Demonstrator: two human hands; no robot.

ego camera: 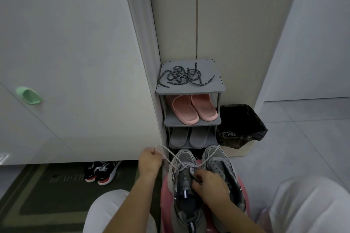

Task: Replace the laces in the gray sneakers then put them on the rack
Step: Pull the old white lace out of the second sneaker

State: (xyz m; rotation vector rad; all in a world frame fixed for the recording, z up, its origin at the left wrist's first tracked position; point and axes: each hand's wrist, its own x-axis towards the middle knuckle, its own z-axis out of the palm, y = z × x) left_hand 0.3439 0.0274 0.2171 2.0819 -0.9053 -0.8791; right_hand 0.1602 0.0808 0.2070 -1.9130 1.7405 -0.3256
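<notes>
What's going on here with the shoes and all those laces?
A seated person is working on a pair of gray sneakers that sit on a pink stool. The left hand pulls a pale lace taut out to the side, while the right hand grips the left shoe at its eyelets. A tangle of dark laces lies on top of the shoe rack. Neither sneaker is on the rack yet.

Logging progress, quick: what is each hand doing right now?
Left hand: grips the pale lace.
Right hand: fingers curled at the gray sneaker, apparently pinching that lace.
</notes>
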